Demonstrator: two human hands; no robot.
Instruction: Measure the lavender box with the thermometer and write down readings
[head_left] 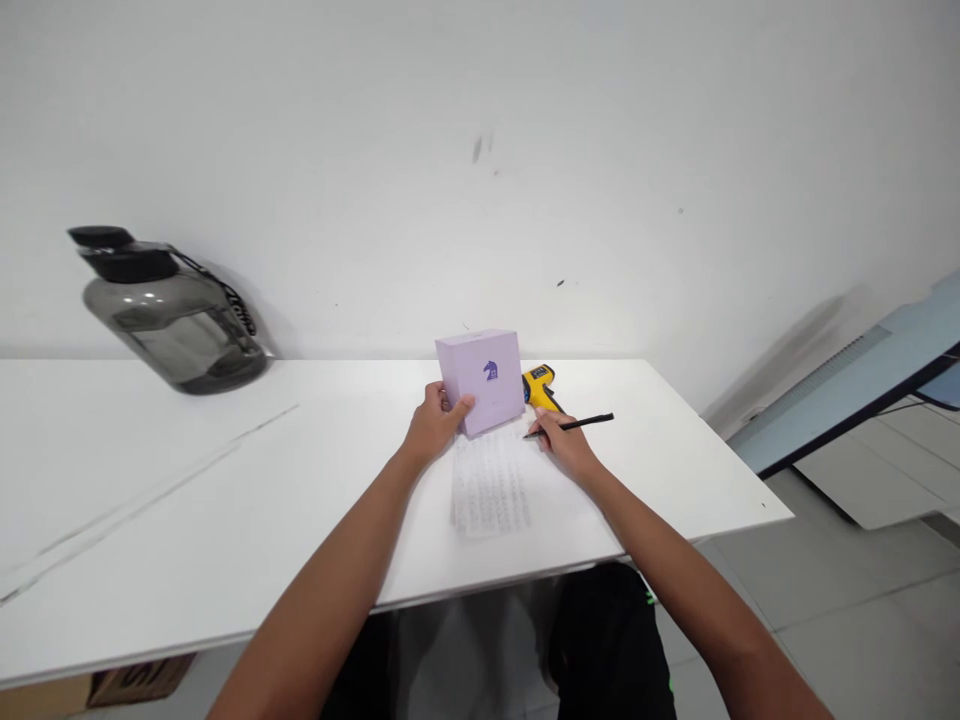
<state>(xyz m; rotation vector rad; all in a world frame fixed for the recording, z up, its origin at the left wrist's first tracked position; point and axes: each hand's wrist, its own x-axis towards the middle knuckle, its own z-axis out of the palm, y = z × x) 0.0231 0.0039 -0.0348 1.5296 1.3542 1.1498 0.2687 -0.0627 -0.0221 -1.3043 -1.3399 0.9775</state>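
Head view: left hand [435, 424] grips lilac box [487, 392], right hand [564, 445] pinches black pen [589, 422].
Box sits between the hands, left thumb on its front, at the far end of the written sheet [491, 492]. Pen tip near sheet's far right corner; contact, can't tell. Yellow tool [541, 388] just beyond right hand; grey bottle [176, 325] on table [225, 520], well left of left hand.

Bare forearms [367, 545], black legwear [611, 645], green marks [651, 598]
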